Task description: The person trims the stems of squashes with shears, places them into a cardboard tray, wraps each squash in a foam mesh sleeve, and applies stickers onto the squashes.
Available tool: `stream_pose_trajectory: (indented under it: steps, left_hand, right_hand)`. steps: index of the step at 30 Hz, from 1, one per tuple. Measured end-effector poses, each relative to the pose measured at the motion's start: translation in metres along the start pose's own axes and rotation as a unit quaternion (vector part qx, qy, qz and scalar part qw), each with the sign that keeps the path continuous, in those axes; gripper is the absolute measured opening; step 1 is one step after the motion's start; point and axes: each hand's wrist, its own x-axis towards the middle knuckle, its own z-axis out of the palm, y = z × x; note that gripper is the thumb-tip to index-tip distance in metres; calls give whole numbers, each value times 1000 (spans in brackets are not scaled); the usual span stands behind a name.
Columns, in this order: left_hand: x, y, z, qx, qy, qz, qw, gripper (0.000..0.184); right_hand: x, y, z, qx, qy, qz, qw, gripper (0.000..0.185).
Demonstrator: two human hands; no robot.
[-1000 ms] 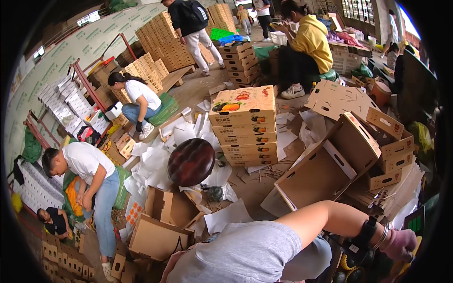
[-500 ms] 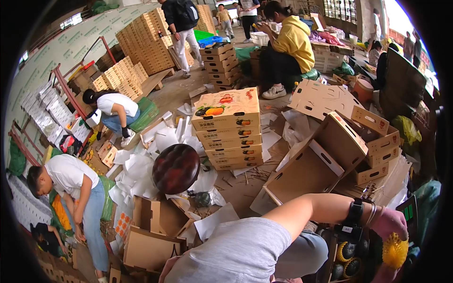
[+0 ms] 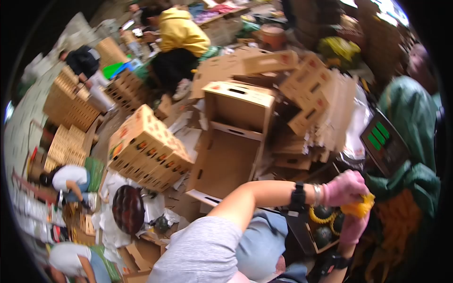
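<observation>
The left hand [image 3: 347,188], in a pink glove, grasps a yellow net [image 3: 358,206] — crumpled, springy-looking, with its mesh blurred. The right hand [image 3: 355,228], gloved alike, meets the net's lower edge from beneath; how firmly it grips, I cannot tell. The net thus sits between the two hands, touching both. Just beside them, on the side toward the wearer, a cardboard box [image 3: 311,239] holds round, dark green squashes [image 3: 323,236], some ringed with yellow netting. Beyond the hands stands a flat dark panel [image 3: 387,147] with green bars, near loosely folded green fabric [image 3: 408,106]. Farther out lie an open brown carton [image 3: 226,158], smooth inside — then printed boxes [image 3: 146,151], squarely stacked, and a glossy, tufted round stool [image 3: 128,210].
</observation>
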Motion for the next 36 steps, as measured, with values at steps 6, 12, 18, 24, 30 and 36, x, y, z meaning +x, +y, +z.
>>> stream_pose_trajectory:
  steps: [6, 12, 18, 24, 30, 36]
  left_hand:
    - [-42, -29, 38, -418, -107, -286, 856, 23]
    - [-9, -59, -26, -479, -424, -369, 674, 35]
    - [-63, -34, -59, -573, -187, -510, 614, 36]
    - [-100, -55, -80, -162, -347, -502, 775, 18]
    - [-116, -81, -64, 34, -430, -311, 847, 24]
    - [-104, -92, -60, -25, -485, -341, 805, 28]
  right_hand:
    - [5, 11, -36, -245, 137, 27, 959, 6]
    - [7, -5, -30, 235, -97, 155, 955, 28]
    - [-32, 31, -12, 205, -112, 257, 938, 45]
    - [-33, 91, 27, -259, 63, 280, 922, 24]
    - [-12, 112, 45, -115, 65, 428, 894, 29]
    - [-8, 129, 53, -2, 193, 429, 882, 31]
